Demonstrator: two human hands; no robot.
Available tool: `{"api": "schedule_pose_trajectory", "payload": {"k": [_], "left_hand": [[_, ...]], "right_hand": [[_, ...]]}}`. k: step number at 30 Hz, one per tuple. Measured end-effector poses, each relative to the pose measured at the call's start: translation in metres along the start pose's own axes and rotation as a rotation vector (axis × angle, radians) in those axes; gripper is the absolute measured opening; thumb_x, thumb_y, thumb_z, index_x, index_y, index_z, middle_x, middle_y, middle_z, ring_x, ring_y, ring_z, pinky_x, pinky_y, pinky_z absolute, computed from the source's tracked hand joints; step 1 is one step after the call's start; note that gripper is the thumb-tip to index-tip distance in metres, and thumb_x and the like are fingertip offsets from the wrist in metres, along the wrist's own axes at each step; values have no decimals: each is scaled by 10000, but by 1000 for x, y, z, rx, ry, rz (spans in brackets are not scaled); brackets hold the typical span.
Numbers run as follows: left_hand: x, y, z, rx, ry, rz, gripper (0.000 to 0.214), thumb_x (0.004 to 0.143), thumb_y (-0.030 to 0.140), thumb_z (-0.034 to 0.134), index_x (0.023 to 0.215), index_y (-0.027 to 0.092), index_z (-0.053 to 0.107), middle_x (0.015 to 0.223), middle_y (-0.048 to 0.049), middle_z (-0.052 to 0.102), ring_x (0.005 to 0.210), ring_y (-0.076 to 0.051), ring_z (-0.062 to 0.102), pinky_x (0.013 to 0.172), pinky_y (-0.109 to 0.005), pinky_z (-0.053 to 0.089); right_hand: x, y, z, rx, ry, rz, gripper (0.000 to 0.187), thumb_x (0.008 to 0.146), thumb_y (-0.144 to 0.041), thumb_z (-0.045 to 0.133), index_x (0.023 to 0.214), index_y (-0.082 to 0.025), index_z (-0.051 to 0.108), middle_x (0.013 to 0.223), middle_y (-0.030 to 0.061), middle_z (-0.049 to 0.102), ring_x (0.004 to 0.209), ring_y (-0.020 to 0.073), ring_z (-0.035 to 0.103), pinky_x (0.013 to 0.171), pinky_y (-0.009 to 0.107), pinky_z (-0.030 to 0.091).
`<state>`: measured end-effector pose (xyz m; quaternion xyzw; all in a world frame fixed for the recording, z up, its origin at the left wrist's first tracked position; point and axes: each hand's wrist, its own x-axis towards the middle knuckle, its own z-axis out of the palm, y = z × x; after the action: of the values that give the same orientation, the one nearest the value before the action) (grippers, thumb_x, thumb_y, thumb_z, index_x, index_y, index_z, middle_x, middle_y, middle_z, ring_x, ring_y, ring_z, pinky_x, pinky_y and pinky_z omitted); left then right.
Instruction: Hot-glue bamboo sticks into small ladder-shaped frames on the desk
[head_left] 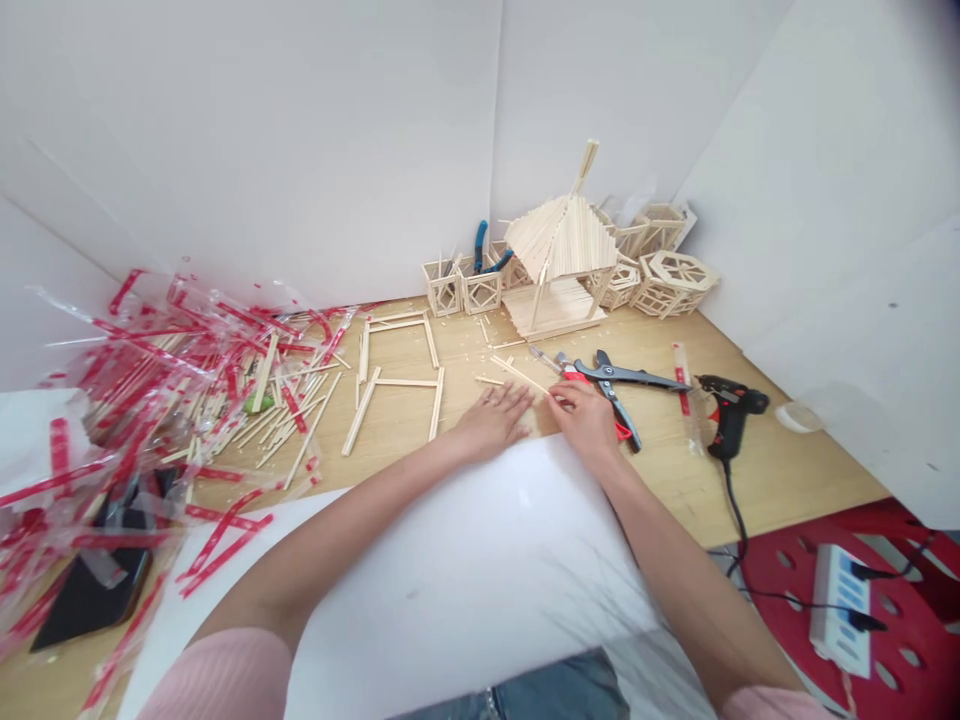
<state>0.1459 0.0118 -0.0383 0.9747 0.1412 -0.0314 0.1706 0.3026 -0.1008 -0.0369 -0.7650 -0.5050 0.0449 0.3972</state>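
Note:
My left hand (491,422) lies flat on the wooden table, its fingers stretched out. Close to its fingertips, a short piece of stick (489,380) rests on the tabletop. My right hand (583,418) pinches the near end of a thin wooden stick (519,372), which points away to the left. Partly behind that hand lie a black cutting tool (637,374) and something red, mostly covered. Left of my hands are two open frames of glued sticks, a nearer one (405,382) and a farther one (397,322).
A stick-built pavilion (559,250) stands at the back beside stick boxes (480,292), one holding blue-handled pliers (481,245). A black glue gun (735,410) lies right, its cord hanging toward a power strip (844,610). Red-and-clear wrappers (217,320), loose sticks (292,425) and a phone (97,590) crowd the left.

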Motion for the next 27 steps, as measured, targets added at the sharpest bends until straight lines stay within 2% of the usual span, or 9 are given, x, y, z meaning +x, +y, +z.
{"api": "schedule_pose_trajectory", "payload": {"k": [5,8,11,14,15,17,20,24,27], "left_hand": [[61,-36,-28,36,245,-72,433,946,275,357,1352,141,426,1457,-127,361,1367,-224,271,1123,-411,167],[71,-48,-56,25,325,-133,442,950,185,290,1344,16,398,1428,-216,368,1331,-266,332,1108,-446,195],[51,-36,-66,5,313,-62,429,956,204,273,1321,53,441,1385,-157,457,1275,-205,420,1074,-347,300],[10,-16,-55,-19,187,115,367,933,297,394,1248,178,539,1307,-45,560,1200,-139,505,1034,-247,361],[-5,-12,-51,-36,95,264,387,924,309,421,1282,194,512,1344,-52,526,1231,-146,479,1050,-257,347],[-31,-10,-45,-42,61,351,384,916,290,445,1285,213,514,1354,-70,513,1246,-164,467,1046,-289,358],[-57,-17,-47,39,168,265,329,926,211,401,1197,215,587,1180,-79,641,1084,-173,586,942,-323,436],[-59,-21,-49,68,514,3,271,908,247,457,1107,199,634,1063,-89,672,982,-191,611,843,-340,474],[-47,-18,-36,16,501,-29,241,891,274,492,1044,202,665,1069,-85,663,1002,-201,598,865,-357,478]], "right_hand": [[0,1,-11,55,88,8,223,819,-304,548,860,-170,722,919,71,687,721,170,640,717,302,543],[0,0,-15,85,132,2,228,819,-316,551,859,-175,725,914,64,689,710,163,641,715,300,548],[0,-3,-18,98,175,-7,219,823,-317,555,864,-188,727,923,56,690,728,159,646,722,289,548],[-1,-7,-21,86,194,-50,190,824,-298,566,857,-198,725,916,51,692,785,169,651,742,289,543],[-1,-7,-21,80,189,-69,180,827,-286,567,855,-200,723,911,49,692,799,171,652,747,290,541],[-2,-7,-20,68,155,-106,165,833,-262,566,851,-200,717,905,46,692,803,169,652,752,288,535],[-5,-4,-15,30,15,-167,161,848,-232,553,849,-196,710,918,45,688,811,162,651,766,281,523],[-7,-4,-6,-72,-200,-215,169,857,-188,537,857,-193,705,947,47,680,813,155,644,755,268,509],[-5,-6,0,-114,-286,-215,167,857,-176,540,852,-200,705,944,35,681,811,142,639,730,241,497]]}}
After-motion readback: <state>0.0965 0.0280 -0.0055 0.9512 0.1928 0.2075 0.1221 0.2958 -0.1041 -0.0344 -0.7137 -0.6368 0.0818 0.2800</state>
